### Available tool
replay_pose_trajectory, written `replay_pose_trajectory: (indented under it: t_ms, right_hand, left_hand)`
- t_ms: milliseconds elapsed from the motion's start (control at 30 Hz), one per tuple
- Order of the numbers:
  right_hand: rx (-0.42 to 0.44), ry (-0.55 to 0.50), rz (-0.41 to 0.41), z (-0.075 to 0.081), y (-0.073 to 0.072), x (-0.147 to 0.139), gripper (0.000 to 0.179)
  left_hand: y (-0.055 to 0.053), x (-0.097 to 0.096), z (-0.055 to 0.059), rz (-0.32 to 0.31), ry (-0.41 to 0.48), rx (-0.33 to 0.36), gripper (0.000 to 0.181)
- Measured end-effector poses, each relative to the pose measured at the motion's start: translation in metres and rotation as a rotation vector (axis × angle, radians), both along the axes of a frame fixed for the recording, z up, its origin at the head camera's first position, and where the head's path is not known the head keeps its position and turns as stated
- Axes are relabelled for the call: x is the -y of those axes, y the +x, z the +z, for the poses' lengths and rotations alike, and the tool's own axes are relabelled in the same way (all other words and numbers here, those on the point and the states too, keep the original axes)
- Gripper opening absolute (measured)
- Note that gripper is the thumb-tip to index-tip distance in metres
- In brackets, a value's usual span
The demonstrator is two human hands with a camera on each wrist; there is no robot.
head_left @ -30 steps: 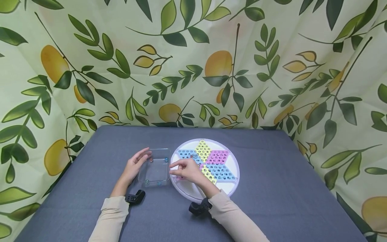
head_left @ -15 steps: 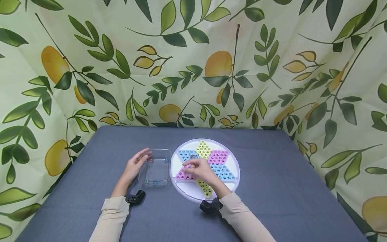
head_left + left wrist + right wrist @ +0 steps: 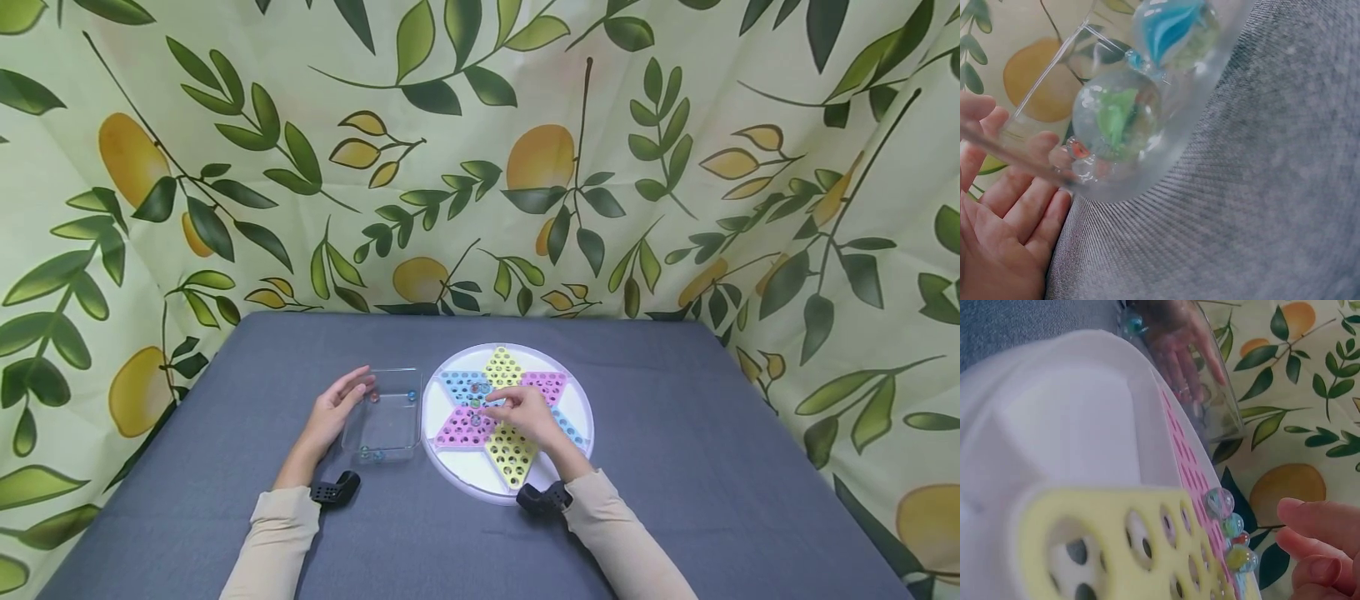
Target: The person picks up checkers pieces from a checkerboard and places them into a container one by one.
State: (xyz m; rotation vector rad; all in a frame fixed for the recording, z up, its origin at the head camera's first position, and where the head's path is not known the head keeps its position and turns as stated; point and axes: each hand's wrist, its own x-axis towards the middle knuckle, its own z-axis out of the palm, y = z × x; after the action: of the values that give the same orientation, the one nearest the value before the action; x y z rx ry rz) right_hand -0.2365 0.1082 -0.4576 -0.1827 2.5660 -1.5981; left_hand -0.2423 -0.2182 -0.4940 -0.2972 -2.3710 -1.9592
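Note:
My left hand rests at the left side of a clear plastic box, its fingers extended along the wall. The left wrist view shows a green-swirled marble and a blue-swirled marble in the box's near corner. Two more small marbles sit towards its far side. My right hand hovers over a round white Chinese checkers board. In the right wrist view its fingertips stand apart from several marbles on the board, and no marble shows between them.
The board carries a star of yellow, pink and blue points full of holes. It stands close to the right of the box, on a dark grey cloth. A leaf-and-fruit printed curtain hangs behind and at both sides.
My right hand has moved right from the box's edge to over the board, uncovering marbles there. One blue marble in the box has rolled left. My left hand has stayed in place.

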Motion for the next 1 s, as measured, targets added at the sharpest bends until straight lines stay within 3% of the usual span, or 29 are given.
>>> replay_pose_trajectory:
  t_ms: [333, 633, 767, 1000]
  right_hand:
    - [0.059, -0.007, -0.039, -0.004, -0.011, -0.009, 0.03]
    - [0.07, 0.095, 0.039, -0.007, -0.018, -0.011, 0.029]
    - [0.092, 0.1, 0.055, -0.008, -0.02, -0.01, 0.03]
    - [0.058, 0.127, 0.084, -0.01, -0.021, -0.01, 0.029]
  left_hand:
    - [0.001, 0.0, 0.0, 0.007, -0.025, 0.005, 0.048]
    - [0.001, 0.0, 0.0, 0.009, -0.022, 0.002, 0.047]
    - [0.001, 0.0, 0.0, 0.008, -0.022, -0.001, 0.047]
    - [0.0, 0.0, -0.001, 0.005, -0.012, -0.013, 0.046]
